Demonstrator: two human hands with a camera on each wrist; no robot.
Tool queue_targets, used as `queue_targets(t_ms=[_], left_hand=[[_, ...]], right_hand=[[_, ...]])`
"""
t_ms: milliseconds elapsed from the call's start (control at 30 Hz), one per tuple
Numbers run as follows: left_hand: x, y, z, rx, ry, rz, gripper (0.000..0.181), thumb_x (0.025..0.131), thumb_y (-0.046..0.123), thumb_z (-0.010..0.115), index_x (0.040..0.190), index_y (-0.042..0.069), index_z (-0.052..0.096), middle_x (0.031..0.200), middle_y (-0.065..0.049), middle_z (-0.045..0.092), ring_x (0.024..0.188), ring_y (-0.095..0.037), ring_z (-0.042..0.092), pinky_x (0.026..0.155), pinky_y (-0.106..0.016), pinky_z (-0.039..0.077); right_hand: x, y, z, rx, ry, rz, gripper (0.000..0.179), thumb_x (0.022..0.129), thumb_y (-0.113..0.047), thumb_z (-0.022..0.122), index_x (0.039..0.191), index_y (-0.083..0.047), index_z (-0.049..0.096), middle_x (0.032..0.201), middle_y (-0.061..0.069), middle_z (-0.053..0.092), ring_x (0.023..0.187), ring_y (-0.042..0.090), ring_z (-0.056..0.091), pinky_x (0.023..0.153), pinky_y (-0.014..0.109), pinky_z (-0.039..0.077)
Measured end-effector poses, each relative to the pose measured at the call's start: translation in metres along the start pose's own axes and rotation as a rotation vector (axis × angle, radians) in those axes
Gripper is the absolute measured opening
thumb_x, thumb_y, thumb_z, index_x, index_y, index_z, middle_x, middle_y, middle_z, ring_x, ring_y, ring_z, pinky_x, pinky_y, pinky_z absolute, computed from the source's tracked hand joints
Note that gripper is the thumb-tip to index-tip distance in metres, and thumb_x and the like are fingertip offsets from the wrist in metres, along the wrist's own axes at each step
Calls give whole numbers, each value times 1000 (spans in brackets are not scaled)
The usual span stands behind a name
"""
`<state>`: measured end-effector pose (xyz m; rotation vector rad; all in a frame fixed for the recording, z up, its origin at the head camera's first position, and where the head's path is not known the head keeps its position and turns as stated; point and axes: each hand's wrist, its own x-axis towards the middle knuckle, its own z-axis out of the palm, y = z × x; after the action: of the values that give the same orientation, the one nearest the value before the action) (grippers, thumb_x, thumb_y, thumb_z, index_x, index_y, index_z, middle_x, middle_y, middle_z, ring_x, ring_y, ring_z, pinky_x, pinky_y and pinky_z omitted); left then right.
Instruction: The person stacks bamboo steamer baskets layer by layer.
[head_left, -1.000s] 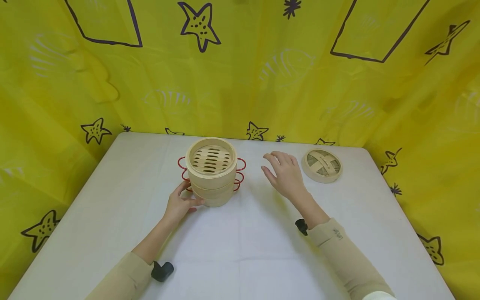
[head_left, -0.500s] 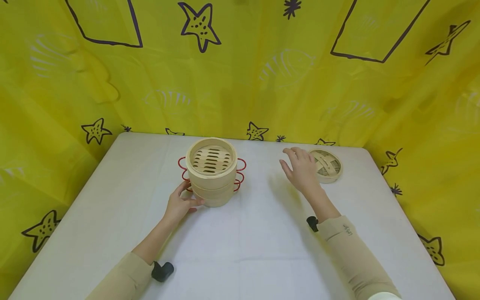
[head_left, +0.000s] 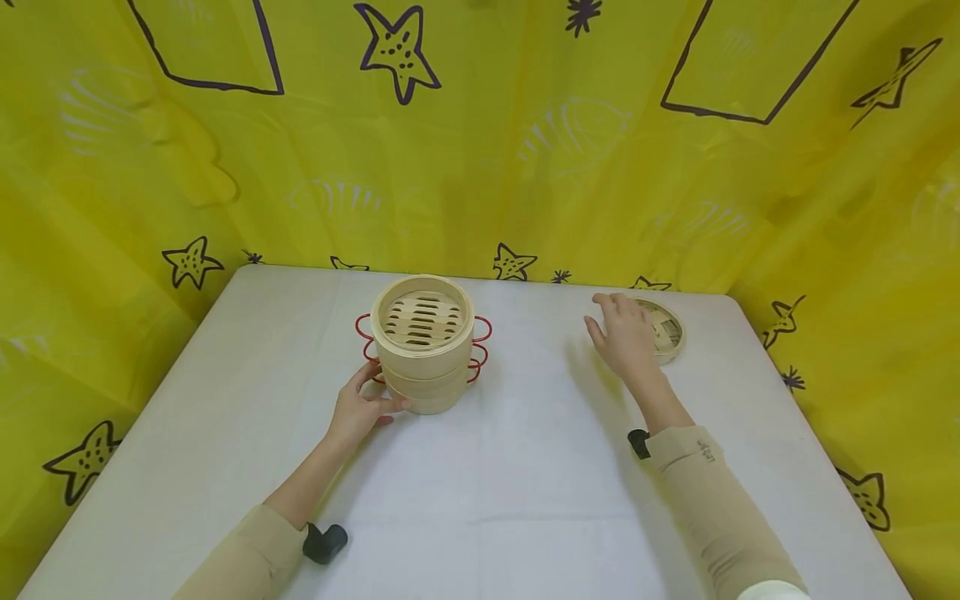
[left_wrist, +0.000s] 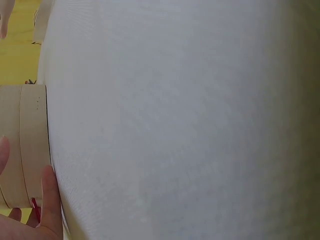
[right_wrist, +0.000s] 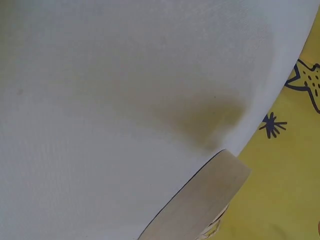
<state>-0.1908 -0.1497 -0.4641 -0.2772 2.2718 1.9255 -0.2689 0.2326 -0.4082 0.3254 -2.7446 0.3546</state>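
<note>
A bamboo steamer [head_left: 424, 367] of stacked tiers with red loop handles stands left of the table's middle, its slatted top uncovered. My left hand [head_left: 360, 412] holds its lower left side, thumb across the front and fingers by the red handles. The left wrist view shows fingers of that left hand [left_wrist: 47, 215] against the lowest tier's wall. Over on the right, my right hand [head_left: 628, 337] is raised with fingers loosely bent and nothing in them. It overlaps the left part of the round woven steamer lid [head_left: 667, 333] in the head view. The lid's side wall [right_wrist: 200, 195] appears in the right wrist view.
The table [head_left: 480, 483] has a white cover. Behind it and along both sides hangs a yellow curtain [head_left: 480, 167] with dark star drawings. Black wrist straps [head_left: 325, 543] show at both sleeves.
My right hand has moved rightward from between the steamer and the lid to in front of the lid. The left hand and the steamer have stayed in place.
</note>
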Motion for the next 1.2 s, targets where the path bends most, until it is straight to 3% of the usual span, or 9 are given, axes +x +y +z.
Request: queue_targets(t_ms=[333, 700, 933, 1200], left_hand=[[-1, 1, 0, -3, 5, 6, 77, 68, 3, 78, 135, 15, 41, 132, -9, 38, 65, -6, 57, 58, -23, 52], [-2, 2, 0, 4, 4, 9, 79, 68, 3, 77, 136, 15, 39, 133, -10, 38, 67, -7, 58, 59, -25, 53], [-1, 3, 0, -9, -1, -3, 79, 69, 2, 77, 136, 14, 39, 136, -11, 36, 65, -6, 57, 59, -24, 52], [-3, 7, 0, -16, -10, -18, 81, 68, 1, 77, 138, 12, 37, 138, -12, 34, 66, -6, 57, 60, -26, 53]], right_hand=[[3, 21, -1, -35, -134, 121, 39, 94, -25, 48, 127, -5, 42, 124, 22, 42, 119, 41, 34, 99, 56, 25], [-2, 38, 0, -46, -129, 168, 33, 92, -20, 50, 119, -2, 45, 125, 25, 42, 118, 45, 34, 96, 60, 25], [-3, 47, -5, -69, -196, 232, 39, 95, -23, 45, 126, -1, 40, 125, 27, 38, 117, 45, 32, 94, 59, 25], [-4, 59, -4, -88, -219, 259, 34, 94, -21, 45, 121, -1, 41, 121, 27, 37, 112, 44, 33, 89, 58, 27]])
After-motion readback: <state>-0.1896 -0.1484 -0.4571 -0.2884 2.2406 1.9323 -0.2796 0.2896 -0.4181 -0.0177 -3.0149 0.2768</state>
